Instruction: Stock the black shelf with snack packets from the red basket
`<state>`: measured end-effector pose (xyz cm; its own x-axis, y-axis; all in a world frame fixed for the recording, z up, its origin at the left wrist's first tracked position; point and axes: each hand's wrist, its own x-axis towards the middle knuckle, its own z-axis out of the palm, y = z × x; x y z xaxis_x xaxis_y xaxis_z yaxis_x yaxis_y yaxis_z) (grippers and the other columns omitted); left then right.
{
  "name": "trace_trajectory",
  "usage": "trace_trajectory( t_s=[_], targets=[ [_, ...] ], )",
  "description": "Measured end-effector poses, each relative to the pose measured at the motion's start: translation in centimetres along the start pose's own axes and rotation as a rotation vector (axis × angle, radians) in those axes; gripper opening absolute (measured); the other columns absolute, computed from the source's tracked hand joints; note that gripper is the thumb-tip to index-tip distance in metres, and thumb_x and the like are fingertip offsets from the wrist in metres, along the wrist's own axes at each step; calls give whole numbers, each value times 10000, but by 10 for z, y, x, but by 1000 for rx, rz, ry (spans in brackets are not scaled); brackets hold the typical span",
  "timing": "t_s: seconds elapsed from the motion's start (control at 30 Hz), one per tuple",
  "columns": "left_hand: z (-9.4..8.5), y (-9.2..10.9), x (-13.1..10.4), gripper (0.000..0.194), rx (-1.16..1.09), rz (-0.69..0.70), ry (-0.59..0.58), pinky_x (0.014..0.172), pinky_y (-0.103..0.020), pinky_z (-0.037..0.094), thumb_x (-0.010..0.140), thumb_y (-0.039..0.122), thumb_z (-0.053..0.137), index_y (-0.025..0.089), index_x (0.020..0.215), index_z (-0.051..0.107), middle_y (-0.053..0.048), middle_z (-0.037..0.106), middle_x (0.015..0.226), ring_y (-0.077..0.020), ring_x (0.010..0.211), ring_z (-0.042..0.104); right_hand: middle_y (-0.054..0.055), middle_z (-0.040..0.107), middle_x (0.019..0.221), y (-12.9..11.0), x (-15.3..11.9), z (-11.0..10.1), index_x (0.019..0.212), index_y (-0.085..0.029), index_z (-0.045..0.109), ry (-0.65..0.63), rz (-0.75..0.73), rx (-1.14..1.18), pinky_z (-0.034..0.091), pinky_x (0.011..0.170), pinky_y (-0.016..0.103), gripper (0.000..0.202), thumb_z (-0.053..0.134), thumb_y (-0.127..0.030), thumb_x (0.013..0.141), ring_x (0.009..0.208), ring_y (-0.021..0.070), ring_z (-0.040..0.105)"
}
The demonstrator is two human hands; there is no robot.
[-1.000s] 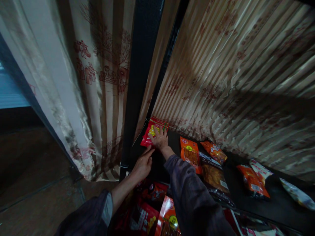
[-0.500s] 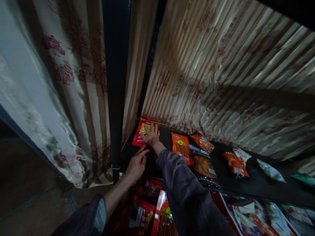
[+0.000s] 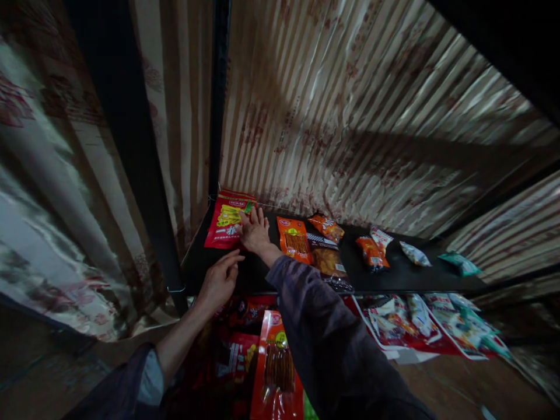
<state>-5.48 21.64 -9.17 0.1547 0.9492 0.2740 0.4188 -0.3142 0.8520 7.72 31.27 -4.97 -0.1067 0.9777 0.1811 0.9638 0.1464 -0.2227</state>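
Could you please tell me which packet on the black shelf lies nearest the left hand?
The red packet with yellow print at the left end of the shelf; the others lie farther right, beyond the right hand.

Dim light leaves a shadow band across the pleated beige back curtain (image 3: 306, 76), patterned in reddish brown. Another curtain (image 3: 44, 245) hangs at left, beyond a dark post (image 3: 126, 134). Below are a black shelf (image 3: 402, 284) and murky brownish floor (image 3: 39, 364).

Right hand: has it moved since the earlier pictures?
Yes: the right hand has shifted right, away from the black rear post, to the right edge of the red packet.
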Motion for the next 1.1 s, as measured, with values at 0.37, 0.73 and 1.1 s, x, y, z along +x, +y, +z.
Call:
trace_trajectory(
  t_s=[0.37, 0.73, 1.1],
  targets=[
    [8, 36, -28, 392, -51, 42, -389, 869, -333, 547, 865, 328, 407, 161, 1088, 683, -85, 759, 1043, -202, 937, 719, 179, 362, 1543, 139, -103, -50, 1358, -151, 518, 117, 183, -96, 252, 1136, 621, 513, 558, -300, 869, 1476, 378, 193],
    [60, 23, -97, 592, 376, -137, -743, 1113, -319, 364, 833, 253, 473, 154, 1417, 463, -112, 478, 1483, -228, 1350, 476, 86, 722, 1151, 125, -298, -4, 1228, -229, 629, -19, -8, 223, 556, 888, 338, 351, 497, -170, 907, 1009, 207, 701],
    [31, -11, -101, 486, 671, -146, -868, 1033, -380, 448, 818, 208, 486, 177, 1287, 608, -147, 617, 1339, -279, 1225, 596, 88, 743, 1117, 127, -309, 3, 1271, -239, 623, -547, -11, 202, 517, 856, 292, 390, 548, -231, 889, 1009, 226, 709]
  ],
)
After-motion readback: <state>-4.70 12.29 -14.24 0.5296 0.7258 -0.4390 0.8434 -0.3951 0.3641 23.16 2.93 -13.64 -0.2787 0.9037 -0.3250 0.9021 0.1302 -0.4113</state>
